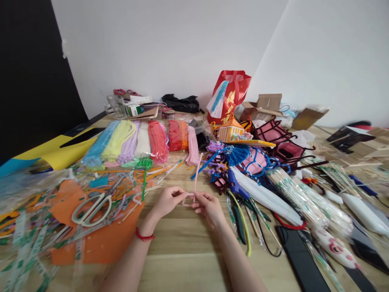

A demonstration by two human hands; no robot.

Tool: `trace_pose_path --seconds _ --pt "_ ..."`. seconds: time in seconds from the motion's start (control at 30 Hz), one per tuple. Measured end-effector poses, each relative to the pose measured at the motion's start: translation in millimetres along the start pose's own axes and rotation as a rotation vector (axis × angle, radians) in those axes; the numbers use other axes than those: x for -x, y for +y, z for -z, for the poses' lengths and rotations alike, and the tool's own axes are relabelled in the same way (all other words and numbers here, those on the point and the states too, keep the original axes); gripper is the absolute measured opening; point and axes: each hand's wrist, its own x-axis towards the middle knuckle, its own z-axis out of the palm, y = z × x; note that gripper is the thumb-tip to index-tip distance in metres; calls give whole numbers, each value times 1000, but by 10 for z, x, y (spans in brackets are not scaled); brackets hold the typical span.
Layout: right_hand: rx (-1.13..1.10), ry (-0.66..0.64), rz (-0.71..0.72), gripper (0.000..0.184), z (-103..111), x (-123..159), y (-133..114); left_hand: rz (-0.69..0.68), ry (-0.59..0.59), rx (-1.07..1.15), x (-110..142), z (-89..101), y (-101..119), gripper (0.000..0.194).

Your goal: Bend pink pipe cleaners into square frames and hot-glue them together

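A pink pipe cleaner [197, 172] stands up from between my hands, bent into a small loop at its lower end. My left hand [166, 201] pinches the loop's left side; a red cord circles that wrist. My right hand [209, 207] pinches the loop's right side with fingers curled. Both hands hover just above the wooden table [185, 251], near its middle.
Bundles of coloured pipe cleaners [136, 142] in plastic lie behind. Scissors [92, 207] rest on orange felt [100, 239] at left among plastic wrappers. At right are bamboo sticks [304, 198], white glue-stick tubes [364, 211], woven craft pieces [243, 158], a red bag [231, 95] and cardboard boxes [264, 106].
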Motion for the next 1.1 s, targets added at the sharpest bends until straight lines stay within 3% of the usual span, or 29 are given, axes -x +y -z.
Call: trace_pose_path --seconds 0.63,1.1 --pt "142 -71 -9 35 12 -9 26 63 -23 59 -11 37 40 29" --pt "191 70 89 26 38 -61 99 96 -48 60 -28 -18 -40 43"
